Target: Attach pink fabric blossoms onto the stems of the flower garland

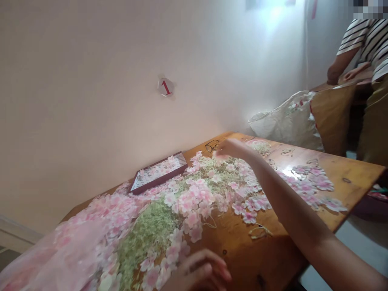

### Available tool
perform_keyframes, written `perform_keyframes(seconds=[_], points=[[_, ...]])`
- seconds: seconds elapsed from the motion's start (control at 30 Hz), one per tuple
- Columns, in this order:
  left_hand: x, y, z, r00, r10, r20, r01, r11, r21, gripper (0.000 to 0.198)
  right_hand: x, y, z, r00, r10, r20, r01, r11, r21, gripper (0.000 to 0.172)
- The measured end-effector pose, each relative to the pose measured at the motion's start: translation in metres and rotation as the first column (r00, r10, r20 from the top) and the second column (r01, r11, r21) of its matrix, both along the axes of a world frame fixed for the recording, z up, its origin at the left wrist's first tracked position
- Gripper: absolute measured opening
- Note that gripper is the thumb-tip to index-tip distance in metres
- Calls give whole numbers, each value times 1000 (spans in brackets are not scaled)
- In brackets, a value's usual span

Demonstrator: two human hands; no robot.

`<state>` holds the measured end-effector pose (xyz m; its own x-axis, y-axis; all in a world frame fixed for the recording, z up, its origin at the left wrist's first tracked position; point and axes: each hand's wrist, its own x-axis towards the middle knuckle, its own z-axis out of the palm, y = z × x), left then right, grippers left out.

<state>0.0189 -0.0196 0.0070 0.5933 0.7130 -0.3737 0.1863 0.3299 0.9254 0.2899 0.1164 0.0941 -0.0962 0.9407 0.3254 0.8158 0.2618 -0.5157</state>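
My right hand reaches across the wooden table, its fingertips pinched together over the far edge of the flower pile, close to a pair of dark-rimmed glasses. Whatever lies between those fingers is too small to tell. My left hand rests curled at the near side, beside pale pink fabric blossoms. A mound of tiny greenish-white flowers runs through the pink ones. A thin wire loop lies on the bare wood right of the pile.
A dark red tray holding pink blossoms sits against the wall. Pink tulle covers the near left corner. A white sack and a tan panel stand beyond the table. A person in a striped shirt sits at the upper right.
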Motion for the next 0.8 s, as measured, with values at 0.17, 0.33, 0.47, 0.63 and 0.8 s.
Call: perform_keyframes(seconds=[0.17,0.33,0.47,0.63,0.8], points=[[5,30,33,826,554,108,-551,751,364,37,-56,-38,17,817,573,-65,-566,819,100,23],[17,58,66,886,455,90,-411,682,605,35,-88,-51,15,782,607,-139,-584,792,174,24],[26,70,72,896,413,161,-408,626,665,25,-85,-48,14,827,530,-187,-495,844,206,22],[20,80,69,888,413,200,-442,648,620,23,-84,-46,15,815,548,-187,-512,833,209,23],[10,87,69,830,490,266,-540,589,601,20,-88,-41,9,783,529,-328,-526,844,106,24]])
